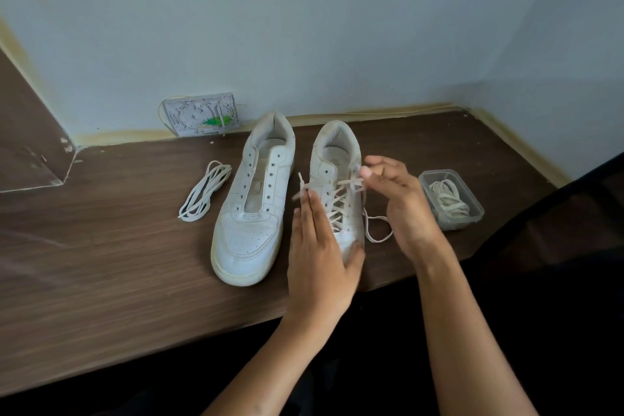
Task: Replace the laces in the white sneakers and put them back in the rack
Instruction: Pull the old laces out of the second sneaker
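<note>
I count two white sneakers: the unlaced sneaker (248, 209) and the laced sneaker (339, 176). My left hand (320, 257) lies flat-fingered on the laced one; my right hand (401, 199) hovers, fingers loose, gripping nothing. One spare lace bundle (205, 191), one lace-filled plastic tub (450, 199).

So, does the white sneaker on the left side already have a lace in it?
No, the left white sneaker shows only bare eyelets.

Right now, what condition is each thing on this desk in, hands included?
Left sneaker: unlaced, eyelets empty, upright on the desk.
Right sneaker: laced most of the way, lace ends loose.
Loose lace bundle: coiled, lying left of the sneakers.
Plastic container: lidless, laces inside.
Left hand: fingers straight, resting flat on the right sneaker's toe.
Right hand: fingers relaxed, beside the right sneaker's top eyelets; grip on the lace unclear.
</note>
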Motion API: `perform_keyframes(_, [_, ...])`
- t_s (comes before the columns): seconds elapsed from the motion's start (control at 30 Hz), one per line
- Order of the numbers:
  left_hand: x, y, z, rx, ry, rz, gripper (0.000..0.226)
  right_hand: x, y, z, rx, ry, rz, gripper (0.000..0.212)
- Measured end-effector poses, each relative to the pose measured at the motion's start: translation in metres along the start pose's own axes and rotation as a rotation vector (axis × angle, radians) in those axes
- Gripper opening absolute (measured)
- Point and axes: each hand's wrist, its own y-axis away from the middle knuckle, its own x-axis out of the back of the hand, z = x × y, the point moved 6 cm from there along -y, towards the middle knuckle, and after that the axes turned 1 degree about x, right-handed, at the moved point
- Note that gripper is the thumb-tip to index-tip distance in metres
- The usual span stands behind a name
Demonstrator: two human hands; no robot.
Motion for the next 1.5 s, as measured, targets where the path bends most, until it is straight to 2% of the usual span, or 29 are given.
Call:
perform_keyframes(0.1, [0.001,-0.001,-0.001,0.012,0.008,0.002,0.098,0.012,0.002,-0.008,0.111,-0.066,0.222,0.015])
perform_keyframes(0.17, [0.001,-0.001,-0.002,0.025,-0.018,0.024,0.1,0.02,0.006,-0.015,0.243,0.166,0.359,0.013])
perform_keyframes(0.23, [0.001,-0.001,-0.003,0.039,-0.027,0.029,0.1,0.013,0.008,-0.02,0.346,0.489,0.341,0.013])
perform_keyframes(0.33, [0.001,-0.002,-0.003,0.036,-0.016,0.011,0.099,-0.012,0.009,-0.02,0.433,0.858,0.212,0.025])
perform_keyframes(0.43, [0.002,-0.002,-0.001,0.033,-0.017,0.025,0.1,-0.027,0.008,-0.014,0.5,1.026,0.19,0.014])
perform_keyframes(0.53, [0.003,-0.002,-0.001,0.035,-0.003,0.017,0.1,-0.025,0.01,-0.015,0.543,0.981,0.236,0.002])
perform_keyframes(0.7, [0.002,-0.001,-0.004,0.028,-0.01,0.012,0.1,0.014,0.014,-0.022,0.52,0.725,0.504,0.011])
perform_keyframes(0.77, [0.002,-0.002,-0.002,0.011,0.009,-0.002,0.101,0.024,0.014,-0.021,0.483,0.664,0.553,0.008])
perform_keyframes(0.83, [0.002,-0.002,-0.001,0.002,0.023,0.0,0.101,0.023,0.017,-0.026,0.526,0.712,0.535,0.005])
perform_keyframes(0.93, [0.003,-0.002,-0.002,0.025,0.002,0.009,0.099,-0.004,0.02,-0.031,0.575,0.918,0.345,0.024])
perform_keyframes(1.0, [0.004,-0.002,-0.002,0.037,-0.008,0.024,0.098,-0.02,0.017,-0.023,0.553,1.049,0.283,0.028])
perform_keyframes(1.17, [0.004,-0.003,-0.001,0.016,0.0,0.014,0.098,-0.028,0.014,-0.014,0.598,1.078,0.343,0.008])
perform_keyframes(1.23, [0.004,-0.002,-0.001,0.026,0.0,0.01,0.098,-0.015,0.012,-0.014,0.567,1.0,0.42,0.008])
perform_keyframes(1.37, [0.003,-0.002,-0.001,0.016,0.01,-0.005,0.098,0.03,0.019,-0.015,0.432,0.492,0.758,0.007])
perform_keyframes(1.43, [0.004,-0.002,0.0,0.005,0.027,-0.001,0.099,0.028,0.022,-0.019,0.419,0.569,0.788,0.005])
perform_keyframes(1.5, [0.004,-0.003,-0.001,0.015,0.029,0.002,0.099,0.01,0.022,-0.024,0.466,0.797,0.695,0.015])
